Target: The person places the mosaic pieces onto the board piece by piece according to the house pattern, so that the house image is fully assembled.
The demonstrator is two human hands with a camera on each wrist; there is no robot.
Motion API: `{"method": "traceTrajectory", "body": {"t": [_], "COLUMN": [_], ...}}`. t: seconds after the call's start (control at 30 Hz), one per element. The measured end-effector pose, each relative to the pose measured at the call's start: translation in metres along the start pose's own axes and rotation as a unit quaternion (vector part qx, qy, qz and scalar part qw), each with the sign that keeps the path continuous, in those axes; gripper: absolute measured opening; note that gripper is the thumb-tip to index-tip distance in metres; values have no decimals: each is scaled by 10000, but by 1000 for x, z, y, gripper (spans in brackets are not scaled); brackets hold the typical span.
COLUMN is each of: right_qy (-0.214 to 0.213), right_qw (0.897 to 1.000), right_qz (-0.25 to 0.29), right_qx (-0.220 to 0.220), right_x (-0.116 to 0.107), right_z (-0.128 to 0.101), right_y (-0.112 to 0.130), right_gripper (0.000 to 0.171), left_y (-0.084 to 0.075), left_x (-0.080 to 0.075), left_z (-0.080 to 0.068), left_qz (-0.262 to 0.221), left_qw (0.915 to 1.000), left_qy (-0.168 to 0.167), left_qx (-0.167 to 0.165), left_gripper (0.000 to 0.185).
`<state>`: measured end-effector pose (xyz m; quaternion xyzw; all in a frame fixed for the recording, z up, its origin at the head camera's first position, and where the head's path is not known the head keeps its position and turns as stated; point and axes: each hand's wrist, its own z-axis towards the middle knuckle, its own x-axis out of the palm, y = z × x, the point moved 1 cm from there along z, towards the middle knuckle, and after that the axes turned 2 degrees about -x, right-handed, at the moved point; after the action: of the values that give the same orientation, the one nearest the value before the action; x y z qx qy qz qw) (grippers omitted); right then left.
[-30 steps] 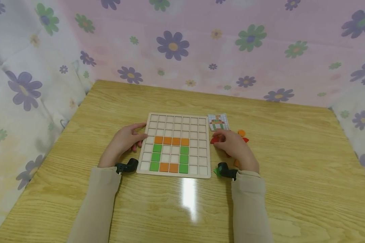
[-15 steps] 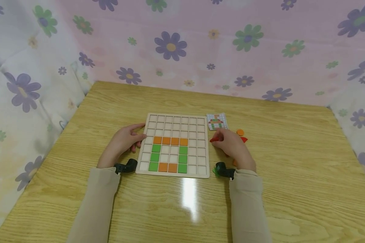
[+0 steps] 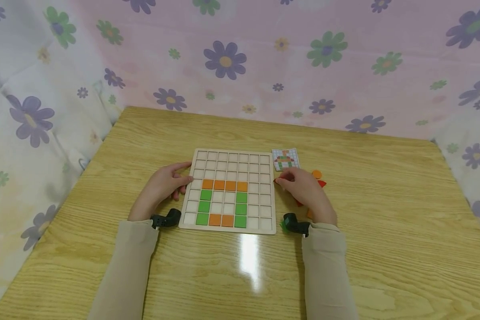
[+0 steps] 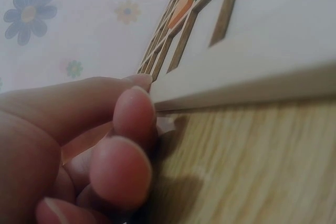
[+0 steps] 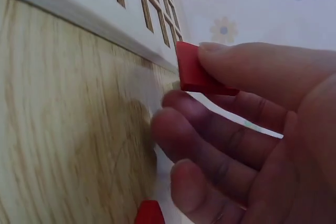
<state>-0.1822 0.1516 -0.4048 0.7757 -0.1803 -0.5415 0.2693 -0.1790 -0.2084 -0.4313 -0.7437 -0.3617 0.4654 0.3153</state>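
- Head view: a flat wooden grid board [image 3: 229,190] lies on a shiny, yellow wood table [image 3: 384,249]. The board has lots of little square holes. Some hold orange tiles [image 3: 225,185] and green tiles [image 3: 206,206], all flat and square. The left hand [image 3: 160,189] lies at the board's left edge with its fingers loosely bent, touching the side. The right hand [image 3: 306,191] sits just beside the board's right edge. Only a tiny bit of red shows at its fingertips here. A small picture card [image 3: 286,159] lies past the right hand, near the board's far right corner. An orange round piece [image 3: 316,174] and other red bits lie just behind that hand (mostly hidden). Cloth with purple and green flowers [image 3: 240,62] hangs all around.
- Left wrist view: this one is very close up. The left hand's fingertips [image 4: 134,111] press against the pale, smooth side of the board [image 4: 262,51]; they do not wrap around anything. The table's wood lines look wavy.
- Right wrist view: here the red tile [image 5: 197,72] shows clearly, which the head view hides. It is thick, flat and smooth, pinched between the right hand's [image 5: 252,135] thumb and first finger, held above the table just off the board's edge [image 5: 84,19]. Another red piece [image 5: 149,213] lies on the table lower down.
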Motion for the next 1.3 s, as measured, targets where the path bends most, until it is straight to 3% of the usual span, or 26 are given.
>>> {"method": "traceTrajectory", "body": {"t": [0.33,0.6,0.9,1.0,1.3], "right_qy": [-280,-248,-284,-260,-88], "right_qw": [9987,9976,9942,9922,9941], "right_qz": [-80,-119,-135,-258,-79], "right_qx": [-421,-635,-1027,-1192,-1075], "right_x": [8,21,36,40,49], "right_z": [5,8,9,11,18], "right_y": [12,31,45,51,71], "right_gripper": [18,14,17,19,19], "left_y": [-2,-1,2,2,1], "left_x": [0,-1,0,-1,-2], "left_z": [-3,-2,-4,-4,-3], "left_qz": [-83,22,-510,-435,-443], "left_qw": [10000,10000,9986,9990,9989], "left_qy": [30,-8,131,117,4], "left_qx": [-1,0,54,33,-164], "left_gripper": [56,55,56,55,55]}}
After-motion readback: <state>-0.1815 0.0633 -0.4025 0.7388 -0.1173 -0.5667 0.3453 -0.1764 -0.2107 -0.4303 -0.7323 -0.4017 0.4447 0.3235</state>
